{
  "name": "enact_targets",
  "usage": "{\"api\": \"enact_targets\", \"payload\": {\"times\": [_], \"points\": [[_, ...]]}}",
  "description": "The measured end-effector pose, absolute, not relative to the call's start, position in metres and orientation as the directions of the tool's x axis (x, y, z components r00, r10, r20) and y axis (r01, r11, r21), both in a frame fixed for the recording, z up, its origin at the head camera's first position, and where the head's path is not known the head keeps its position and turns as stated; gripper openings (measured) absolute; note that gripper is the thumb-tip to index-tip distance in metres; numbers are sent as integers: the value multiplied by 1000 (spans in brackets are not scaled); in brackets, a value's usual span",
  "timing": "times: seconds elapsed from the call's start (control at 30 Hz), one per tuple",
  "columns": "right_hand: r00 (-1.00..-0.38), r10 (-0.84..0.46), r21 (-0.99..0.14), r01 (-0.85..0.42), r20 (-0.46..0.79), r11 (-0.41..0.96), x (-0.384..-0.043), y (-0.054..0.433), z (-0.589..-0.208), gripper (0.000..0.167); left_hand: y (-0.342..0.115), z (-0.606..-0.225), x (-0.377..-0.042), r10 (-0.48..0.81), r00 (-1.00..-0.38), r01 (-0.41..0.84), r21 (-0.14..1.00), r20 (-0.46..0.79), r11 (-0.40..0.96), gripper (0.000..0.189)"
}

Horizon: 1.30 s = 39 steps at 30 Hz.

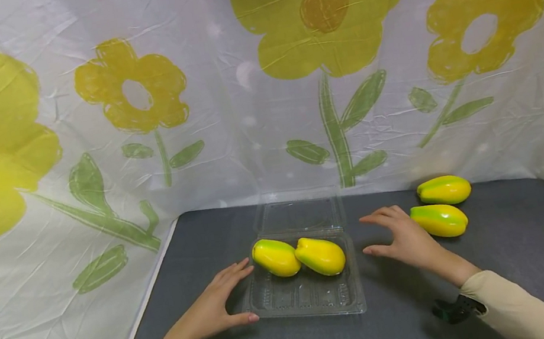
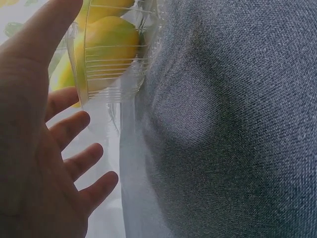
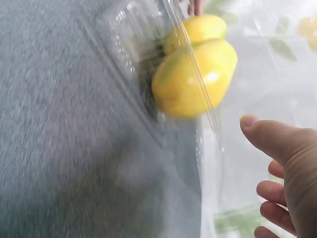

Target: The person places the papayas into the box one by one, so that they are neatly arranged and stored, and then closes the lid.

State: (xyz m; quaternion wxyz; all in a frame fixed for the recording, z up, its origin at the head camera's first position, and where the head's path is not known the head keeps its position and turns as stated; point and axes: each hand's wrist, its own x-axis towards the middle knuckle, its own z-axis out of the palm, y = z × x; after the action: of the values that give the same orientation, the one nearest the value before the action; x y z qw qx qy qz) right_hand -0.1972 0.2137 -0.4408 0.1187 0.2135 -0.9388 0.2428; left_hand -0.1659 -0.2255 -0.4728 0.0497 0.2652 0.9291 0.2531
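A clear plastic clamshell container (image 1: pixel 308 306) lies with its lid (image 1: pixel 301 215) folded back behind it. Two yellow-green papayas, a left one (image 1: pixel 276 257) and a right one (image 1: pixel 321 256), rest side by side in the rear of its tray. At the tray's left edge is my left hand (image 1: pixel 208 307), thumb and fingers spread, holding nothing; the left wrist view has its fingertips beside the clear wall. My right hand (image 1: pixel 406 238) hovers to the right of the container, thumb apart from the fingers and nothing in it. In the right wrist view, a papaya (image 3: pixel 193 82) shows beyond the rim.
Two more papayas, a rear one (image 1: pixel 444 190) and a front one (image 1: pixel 439 220), lie on the dark grey table (image 1: pixel 523 247) just past my right hand. A white curtain (image 1: pixel 214 83) with yellow flowers hangs behind and along the sides.
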Motion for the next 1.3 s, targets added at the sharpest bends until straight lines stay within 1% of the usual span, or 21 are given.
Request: {"api": "enact_targets", "payload": {"times": [0.13, 0.43, 0.6, 0.77, 1.07, 1.3], "points": [[-891, -325, -427, -439, 316, 791, -196, 227, -440, 62, -226, -473, -166, 519, -854, 468, 498, 43, 730, 96], [-885, -297, -429, -439, 359, 789, -196, 259, -431, 62, -226, -474, -166, 517, -855, 470, 493, 47, 732, 99], [-907, -255, -450, -391, 334, 803, -195, 275, -424, 64, -226, -474, -166, 512, -858, 465, 493, 46, 735, 98], [-912, -231, -451, -372, 338, 811, -193, 290, -419, 64, -226, -474, -167, 512, -857, 467, 491, 47, 736, 98], [-910, -209, -444, -363, 359, 819, -193, 311, -417, 61, -225, -474, -166, 504, -863, 455, 495, 40, 740, 97], [-925, -181, -441, -323, 335, 837, -196, 324, -421, 63, -226, -474, -167, 512, -858, 466, 492, 47, 735, 97]]}}
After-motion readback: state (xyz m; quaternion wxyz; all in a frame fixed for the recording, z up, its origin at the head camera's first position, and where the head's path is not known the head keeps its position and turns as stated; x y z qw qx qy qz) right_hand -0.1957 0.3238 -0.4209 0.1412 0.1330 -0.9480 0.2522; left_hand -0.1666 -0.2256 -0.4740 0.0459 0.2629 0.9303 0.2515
